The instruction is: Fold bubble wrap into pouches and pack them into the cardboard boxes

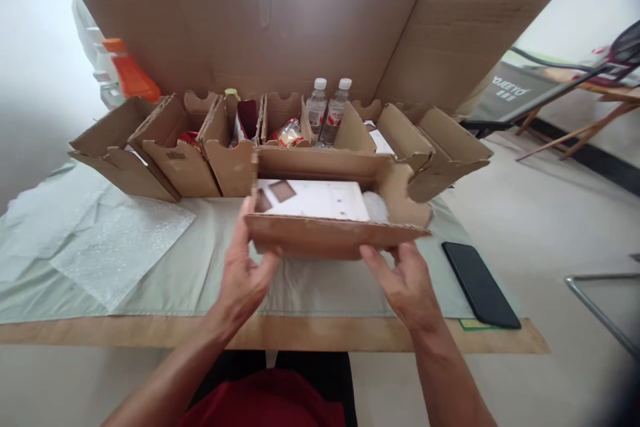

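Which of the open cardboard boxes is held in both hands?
The front cardboard box with the white sheet inside, gripped by left hand and right hand; the others sit in a row behind.

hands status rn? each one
Left hand: closed on the cardboard box, gripping its left end.
Right hand: holding the same box, fingers under its front edge.

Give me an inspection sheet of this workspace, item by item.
Surface: wooden table under a pale green cloth, with a bubble-wrap sheet at left.
Job's things: open cardboard tray lifted off the table, holding a white card.
Clutter: row of cardboard trays behind, two water bottles, snack packets, orange-capped bottle, black phone.
Grippers: left hand and right hand grip the tray's two ends.
Cables: nothing seen.
Surroundings: big cardboard sheet upright behind; folding chair at right.
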A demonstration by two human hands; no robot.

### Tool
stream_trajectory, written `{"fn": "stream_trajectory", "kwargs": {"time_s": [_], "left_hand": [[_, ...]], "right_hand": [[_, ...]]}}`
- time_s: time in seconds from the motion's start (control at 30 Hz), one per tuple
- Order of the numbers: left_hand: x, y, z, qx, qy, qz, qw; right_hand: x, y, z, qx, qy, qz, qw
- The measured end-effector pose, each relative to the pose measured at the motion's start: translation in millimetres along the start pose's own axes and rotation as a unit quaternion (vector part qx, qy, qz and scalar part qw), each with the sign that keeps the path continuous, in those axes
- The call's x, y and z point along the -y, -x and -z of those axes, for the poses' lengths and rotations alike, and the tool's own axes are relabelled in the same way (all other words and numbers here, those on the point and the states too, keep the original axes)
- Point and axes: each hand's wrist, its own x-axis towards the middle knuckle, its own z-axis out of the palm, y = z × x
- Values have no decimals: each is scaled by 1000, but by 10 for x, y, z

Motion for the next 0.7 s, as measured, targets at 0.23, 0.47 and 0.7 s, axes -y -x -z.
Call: {"fn": "stream_trajectory", "kwargs": {"time_s": [0.23, 0.47, 0.7], "left_hand": [[367, -325, -738, 67, -59, -20, 996], [467, 156, -881, 170, -45, 8, 984], [539, 136, -837, 234, 16, 9, 972]], "right_hand": [[-575, 1031, 220, -84, 42, -111, 989], [-943, 954, 176, -130, 56, -129, 981], [-1099, 409, 86, -107, 108, -68, 986]]}}
